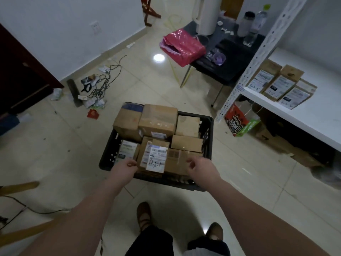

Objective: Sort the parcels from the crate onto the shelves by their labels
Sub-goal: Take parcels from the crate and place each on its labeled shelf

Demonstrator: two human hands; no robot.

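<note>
- The left hand (pixel 127 166) curls at 9 o'clock of the labelled box (pixel 156 159) in the black crate (pixel 207 137). I cannot tell if it grips.
- The right hand (pixel 197 167) curls at 3 o'clock. I cannot tell there either.

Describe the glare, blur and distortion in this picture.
Head view: a bright glare spot on the floor; the wide lens bends the shelf post; the lower right edge is blurred; the front parcel's label reads fairly sharp.

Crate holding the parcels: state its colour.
The crate is black; the head view shows it best.
</note>
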